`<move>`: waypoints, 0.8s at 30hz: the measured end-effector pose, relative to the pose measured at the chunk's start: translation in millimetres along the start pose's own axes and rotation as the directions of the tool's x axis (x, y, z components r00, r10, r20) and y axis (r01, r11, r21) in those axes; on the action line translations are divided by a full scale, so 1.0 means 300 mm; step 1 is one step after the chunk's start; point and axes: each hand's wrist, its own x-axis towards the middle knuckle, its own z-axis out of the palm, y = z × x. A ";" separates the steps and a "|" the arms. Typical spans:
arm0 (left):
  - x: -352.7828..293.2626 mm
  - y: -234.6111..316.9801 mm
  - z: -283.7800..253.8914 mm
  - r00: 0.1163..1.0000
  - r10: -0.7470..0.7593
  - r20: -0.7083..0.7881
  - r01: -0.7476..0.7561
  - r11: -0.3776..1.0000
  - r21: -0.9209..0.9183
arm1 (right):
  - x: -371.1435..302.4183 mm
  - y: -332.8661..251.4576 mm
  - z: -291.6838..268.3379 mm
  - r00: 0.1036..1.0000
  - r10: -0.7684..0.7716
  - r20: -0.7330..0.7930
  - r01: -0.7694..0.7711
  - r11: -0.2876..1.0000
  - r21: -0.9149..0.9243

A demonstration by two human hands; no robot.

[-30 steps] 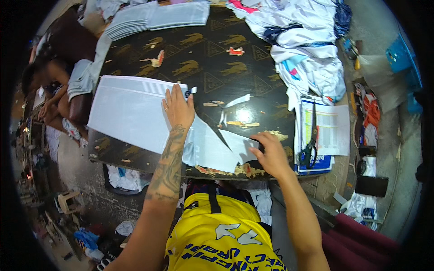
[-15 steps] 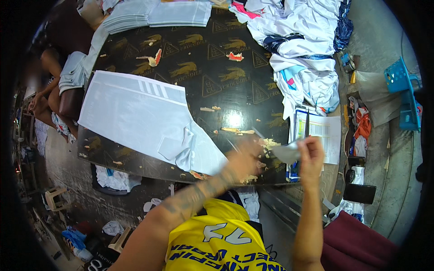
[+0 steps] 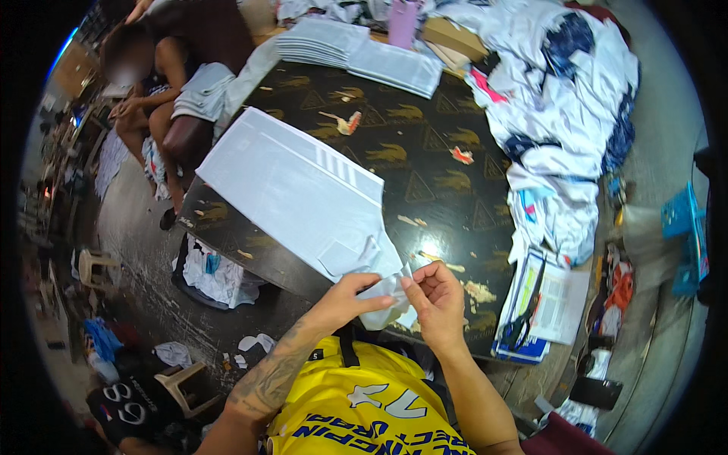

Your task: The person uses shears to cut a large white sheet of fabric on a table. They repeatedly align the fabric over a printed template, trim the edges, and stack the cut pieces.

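A pair of pale grey shorts (image 3: 296,189) with three white stripes lies folded flat across the dark table, its narrow end toward me. My left hand (image 3: 349,299) is at that end, thumb and forefinger on either side of the bunched cloth. Beside it my right hand (image 3: 437,303) pinches a loose grey flap (image 3: 379,311) between thumb and fingertips. Part of the flap hangs over the table's near edge. What lies inside the pinch is hidden. Black-handled scissors (image 3: 519,330) rest on papers to the right.
Papers and a blue folder (image 3: 523,353) lie on the table's right corner. White garments (image 3: 561,152) are heaped along the right side. Folded grey pieces (image 3: 318,42) are stacked at the back near a purple tumbler (image 3: 403,23). Scraps (image 3: 478,292) dot the dark tabletop (image 3: 425,178). A person sits at far left.
Both hands have come together at the shorts' narrow end. My right hand has left the papers, where the scissors now lie. The whole view has shifted, showing more of the left side.
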 end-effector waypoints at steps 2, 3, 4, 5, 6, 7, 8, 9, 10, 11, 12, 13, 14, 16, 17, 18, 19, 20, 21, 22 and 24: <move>-0.077 0.024 -0.075 0.987 -0.138 -0.081 0.122 0.977 -0.177 | 0.071 0.012 0.090 0.993 -0.068 0.100 0.065 0.997 0.039; -0.110 0.024 -0.120 0.969 -0.205 -0.139 0.164 0.952 -0.257 | 0.118 0.022 0.135 0.990 -0.015 0.139 0.017 1.000 -0.012; -0.124 0.015 -0.167 0.955 -0.232 -0.184 0.174 0.943 -0.284 | 0.177 0.036 0.186 0.981 0.035 0.191 -0.021 0.997 -0.075; -0.134 0.002 -0.225 0.949 -0.190 -0.251 0.104 0.941 -0.321 | 0.241 0.055 0.239 0.968 0.090 0.233 -0.057 0.988 -0.143; -0.138 -0.016 -0.282 0.919 -0.217 -0.329 0.096 0.933 -0.346 | 0.315 0.073 0.290 0.955 0.135 0.264 -0.032 0.933 -0.360; -0.134 -0.035 -0.342 0.874 -0.279 -0.398 0.127 0.922 -0.367 | 0.383 0.099 0.351 0.948 0.157 0.276 -0.068 0.949 -0.308; -0.120 -0.053 -0.404 0.827 -0.255 -0.501 0.103 0.945 -0.311 | 0.457 0.119 0.404 0.939 0.068 0.336 0.058 0.934 -0.352; -0.111 -0.066 -0.464 0.809 -0.191 -0.555 0.059 0.967 -0.247 | 0.526 0.137 0.453 0.937 0.081 0.340 0.080 0.897 -0.435; -0.090 -0.075 -0.522 0.780 -0.175 -0.600 0.034 0.971 -0.239 | 0.598 0.153 0.500 0.923 -0.001 0.386 0.189 0.872 -0.452; -0.067 -0.078 -0.577 0.756 -0.119 -0.644 -0.021 0.978 -0.205 | 0.668 0.169 0.547 0.903 -0.065 0.425 0.275 0.847 -0.455; -0.037 -0.079 -0.625 0.725 -0.127 -0.677 0.009 0.985 -0.175 | 0.732 0.184 0.592 0.882 -0.108 0.459 0.319 0.854 -0.412; -0.005 -0.077 -0.668 0.692 -0.107 -0.714 0.020 0.991 -0.129 | 0.786 0.199 0.630 0.896 -0.019 0.444 0.256 0.839 -0.480; 0.024 -0.074 -0.702 0.650 -0.074 -0.756 0.014 0.996 -0.086 | 0.840 0.213 0.666 0.888 0.011 0.459 0.244 0.835 -0.494; 0.061 -0.071 -0.740 0.635 -0.130 -0.762 0.135 0.989 -0.056 | 0.913 0.231 0.697 0.881 0.121 0.458 0.184 0.804 -0.566; 0.069 -0.075 -0.743 0.639 -0.151 -0.754 0.169 0.984 -0.054 | 0.921 0.243 0.696 0.907 -0.036 0.421 0.328 0.687 -0.648; 0.068 -0.083 -0.734 0.612 -0.164 -0.773 0.242 0.970 -0.015 | 0.911 0.252 0.677 0.881 -0.227 0.414 0.468 0.544 -0.697; 0.061 -0.096 -0.717 0.576 -0.050 -0.816 0.300 0.941 0.154 | 0.883 0.272 0.658 0.847 -0.349 0.401 0.521 0.392 -0.759; 0.041 -0.112 -0.686 0.562 0.057 -0.825 0.331 0.899 0.288 | 0.840 0.275 0.603 0.901 -0.227 0.370 0.434 0.470 -0.769; 0.023 -0.132 -0.657 0.537 0.091 -0.839 0.420 0.833 0.359 | 0.777 0.286 0.543 0.893 -0.146 0.425 0.447 0.387 -0.807; -0.007 -0.153 -0.612 0.573 -0.006 -0.819 0.441 0.845 0.303 | 0.693 0.299 0.477 0.823 -0.063 0.565 0.553 0.319 -0.770; -0.042 -0.192 -0.537 0.743 0.281 -0.608 0.286 0.688 0.667 | 0.498 0.327 0.353 0.607 0.231 0.761 0.769 0.071 -0.635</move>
